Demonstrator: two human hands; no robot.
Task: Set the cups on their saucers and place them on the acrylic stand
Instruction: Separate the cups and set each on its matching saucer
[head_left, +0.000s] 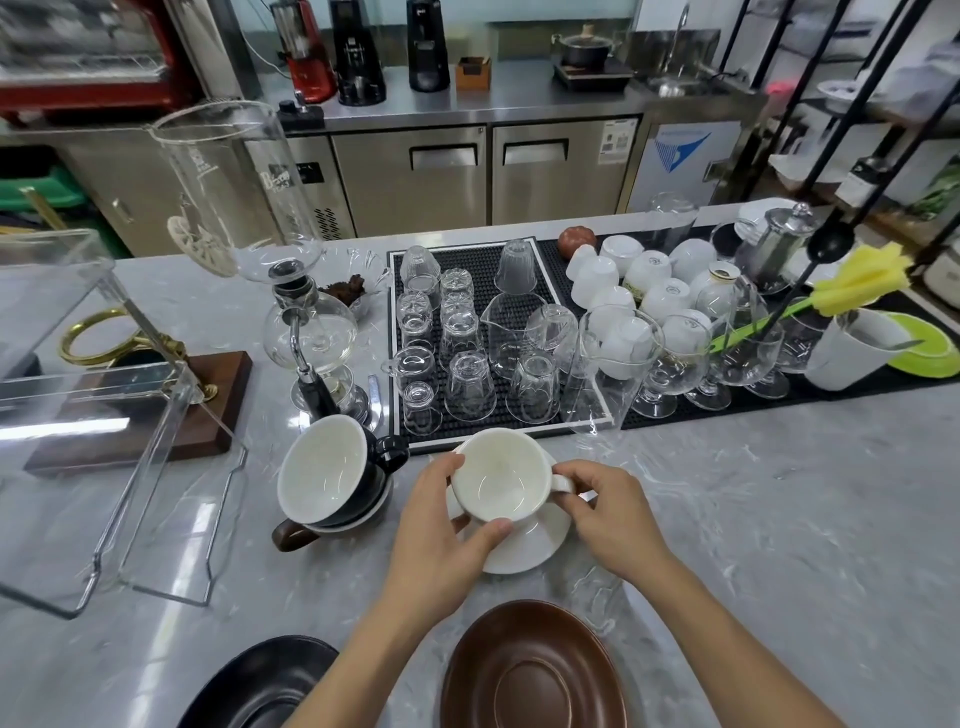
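Observation:
A white cup (501, 480) rests tilted on a white saucer (535, 545) at the counter's middle. My left hand (441, 535) grips the cup's left rim and side, and my right hand (608, 514) pinches its handle. Left of it a black cup (327, 478) with a white inside leans in a stack over a brown cup (291, 535). A brown saucer (530, 670) and a black saucer (260, 686) lie near the front edge. The clear acrylic stand (104, 415) stands at the left.
A black drying mat (488, 260) behind the cups holds several upturned glasses, jugs and white cups. A glass siphon brewer (311, 322) stands left of the mat. A wooden base (156, 410) with a brass ring sits under the stand. A white pitcher (857, 348) is at the right.

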